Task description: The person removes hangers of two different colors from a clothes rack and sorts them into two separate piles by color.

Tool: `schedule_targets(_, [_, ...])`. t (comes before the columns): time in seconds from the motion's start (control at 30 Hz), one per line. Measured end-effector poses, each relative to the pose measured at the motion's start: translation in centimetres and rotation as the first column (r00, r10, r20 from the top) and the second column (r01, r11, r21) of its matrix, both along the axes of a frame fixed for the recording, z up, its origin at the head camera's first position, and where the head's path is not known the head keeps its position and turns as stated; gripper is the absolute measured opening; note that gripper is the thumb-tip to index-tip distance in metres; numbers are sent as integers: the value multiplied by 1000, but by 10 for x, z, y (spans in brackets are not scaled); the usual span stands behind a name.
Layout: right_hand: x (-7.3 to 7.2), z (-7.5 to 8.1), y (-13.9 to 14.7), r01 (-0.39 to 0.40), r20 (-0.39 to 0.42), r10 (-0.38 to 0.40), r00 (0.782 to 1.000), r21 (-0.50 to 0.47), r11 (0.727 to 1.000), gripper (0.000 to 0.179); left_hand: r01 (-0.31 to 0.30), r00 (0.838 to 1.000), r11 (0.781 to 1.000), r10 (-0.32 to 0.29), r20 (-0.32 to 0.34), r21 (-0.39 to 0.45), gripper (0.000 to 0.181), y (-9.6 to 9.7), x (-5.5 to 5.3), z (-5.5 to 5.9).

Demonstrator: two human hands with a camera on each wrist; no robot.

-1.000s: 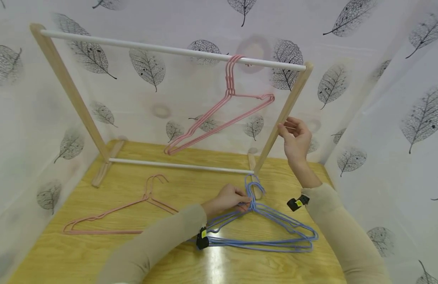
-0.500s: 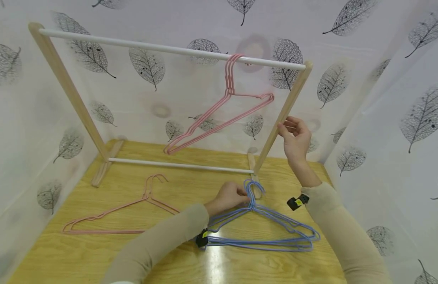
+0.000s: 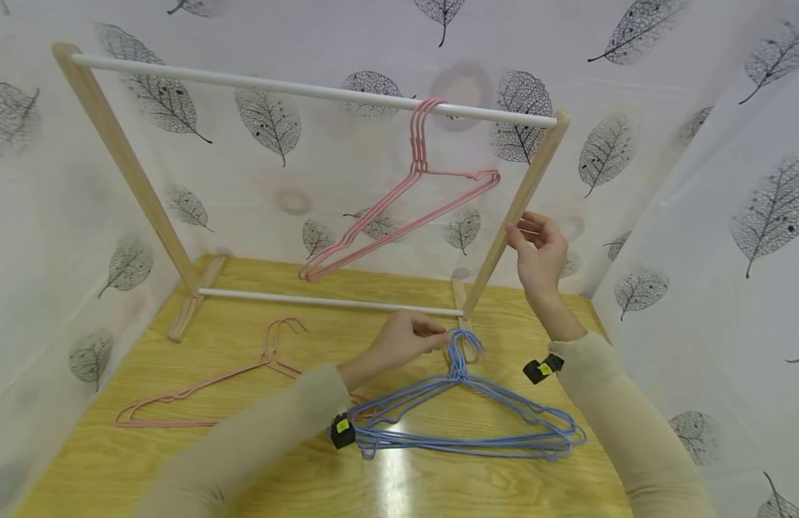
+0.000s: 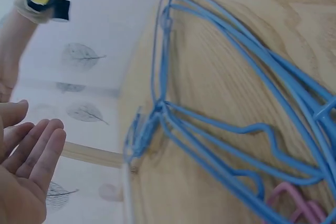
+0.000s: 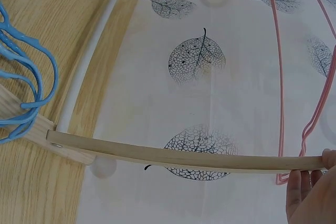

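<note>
Several blue clothes hangers lie in an overlapping pile on the wooden table, their hooks bunched by the rack's right foot. My left hand is beside those hooks; in the left wrist view its fingers are extended, holding nothing, apart from the hangers. On the right, my right hand pinches the upright wooden post of a clothes rack between thumb and fingers, also visible in the right wrist view. Several pink hangers hang together from the white top rail, right of its middle.
Pink hangers lie at the table's left, partly under my left sleeve and the blue pile. A white lower rail joins the rack's feet. Behind the table hangs a leaf-print cloth.
My left hand has let go of the blue hangers and drawn slightly left and up. Their hooks have come closer together. The right hand stays on the post.
</note>
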State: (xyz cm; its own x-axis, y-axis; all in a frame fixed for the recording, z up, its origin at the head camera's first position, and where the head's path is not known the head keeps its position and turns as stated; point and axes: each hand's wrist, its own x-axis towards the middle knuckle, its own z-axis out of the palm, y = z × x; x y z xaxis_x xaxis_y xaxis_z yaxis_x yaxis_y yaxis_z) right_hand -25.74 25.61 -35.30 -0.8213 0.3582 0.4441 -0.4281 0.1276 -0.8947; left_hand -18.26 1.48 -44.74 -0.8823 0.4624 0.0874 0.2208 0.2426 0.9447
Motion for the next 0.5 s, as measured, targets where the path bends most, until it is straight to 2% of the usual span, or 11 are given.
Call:
schedule_targets(0.13, [0,-1,0,0,-1,0,1000,5,1000,21,26,999,999,-24,-39,44,21,-15,7,25])
schedule_targets(0.27, [0,-1,0,-1,4,1,1000,-4,1000,21,38,997,997,-32,-72,72,20,-31,14,55])
schedule_targets(0.37, [0,0,0,2,6,-2,1000,-8,1000,20,25,995,998,-19,-97,54,22,-42,18,81])
schedule_targets(0.5, [-1,0,0,5,1,-5,1000,-4,1000,20,6,984,1000,0,-180,30,22,-57,19,113])
